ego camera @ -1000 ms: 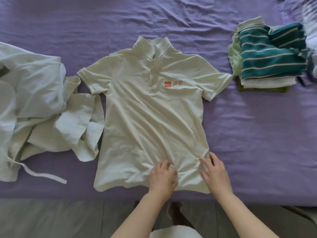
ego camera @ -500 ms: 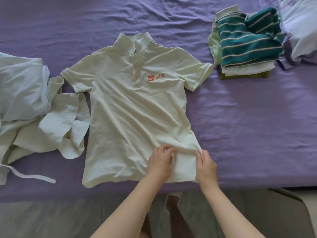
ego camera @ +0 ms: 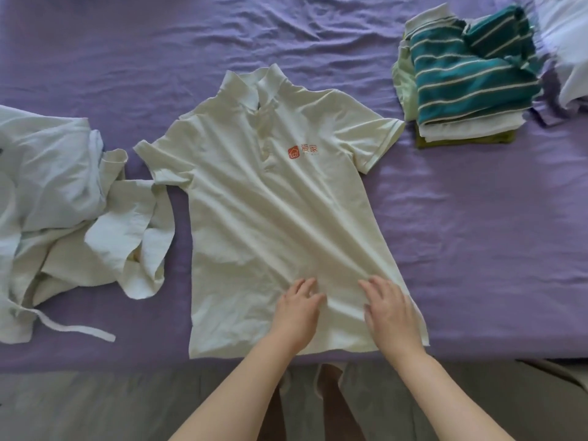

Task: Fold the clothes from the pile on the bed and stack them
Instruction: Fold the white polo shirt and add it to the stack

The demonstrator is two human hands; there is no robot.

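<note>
A cream polo shirt (ego camera: 254, 211) with an orange chest logo lies face up and spread out on the purple bed (ego camera: 477, 249), collar away from me. My left hand (ego camera: 297, 308) rests on its lower front with fingers slightly curled on the cloth. My right hand (ego camera: 389, 308) lies flat, fingers spread, on the lower right part near the hem. A pile of unfolded pale clothes (ego camera: 60, 211) sits at the left. A stack of folded clothes (ego camera: 467, 84), topped by a teal striped shirt, stands at the back right.
More white fabric (ego camera: 569, 49) lies at the far right edge. The bed's front edge runs below the shirt hem, with grey floor (ego camera: 95, 405) beyond it. Bare purple sheet stretches right of the shirt.
My right hand has moved from the shirt's right side edge onto the fabric and spread flat. The left hand stays on the lower front. The view has shifted slightly.
</note>
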